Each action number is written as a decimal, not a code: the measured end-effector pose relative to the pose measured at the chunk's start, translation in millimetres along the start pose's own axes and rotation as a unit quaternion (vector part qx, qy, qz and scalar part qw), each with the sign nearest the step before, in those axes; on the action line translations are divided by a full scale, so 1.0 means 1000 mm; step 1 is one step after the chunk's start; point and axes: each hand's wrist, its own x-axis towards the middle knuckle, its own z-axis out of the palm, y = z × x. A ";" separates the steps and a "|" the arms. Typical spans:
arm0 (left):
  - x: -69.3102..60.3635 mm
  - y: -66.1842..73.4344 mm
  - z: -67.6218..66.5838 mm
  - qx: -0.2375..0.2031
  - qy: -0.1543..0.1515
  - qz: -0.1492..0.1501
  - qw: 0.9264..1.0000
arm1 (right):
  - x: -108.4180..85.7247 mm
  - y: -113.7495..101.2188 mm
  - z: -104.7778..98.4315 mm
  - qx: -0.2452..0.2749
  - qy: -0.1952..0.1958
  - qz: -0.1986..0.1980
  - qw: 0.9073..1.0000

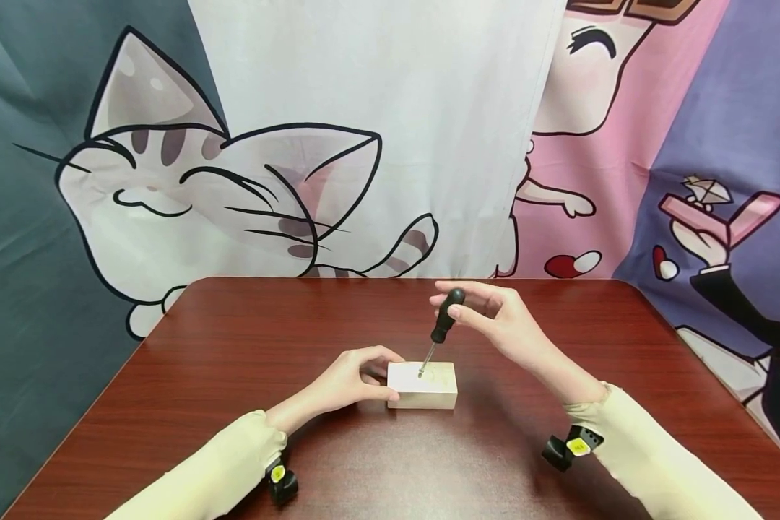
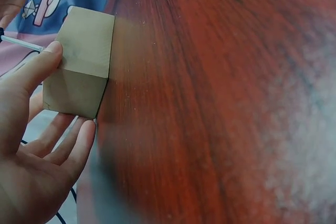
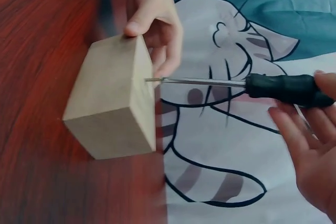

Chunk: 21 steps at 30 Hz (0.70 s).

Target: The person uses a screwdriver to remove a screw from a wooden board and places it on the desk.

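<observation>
A pale wooden block (image 1: pixel 422 399) lies on the table, seen from its end in the left wrist view. My left hand (image 1: pixel 344 379) grips its left end, thumb on the near face and fingers behind. Above the block my right hand (image 1: pixel 503 318) holds a screwdriver (image 1: pixel 447 315) by its black handle, thumb and fingertips about the upper part. The metal shaft (image 3: pixel 210 82) slants down to the block's top face. At its tip a small screw (image 3: pixel 151 80) stands in the wood; how deep it sits cannot be seen.
The reddish-brown wooden table (image 1: pixel 247 339) extends all round the block. Behind its far edge hangs a cloth (image 1: pixel 390 87) printed with a cartoon cat and figures. Small black cameras are strapped at both wrists, over cream sleeves (image 1: pixel 656 455).
</observation>
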 end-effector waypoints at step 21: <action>-0.003 0.005 -0.001 0.004 -0.002 -0.006 1.000 | 0.003 -0.002 0.009 0.000 0.020 -0.018 1.000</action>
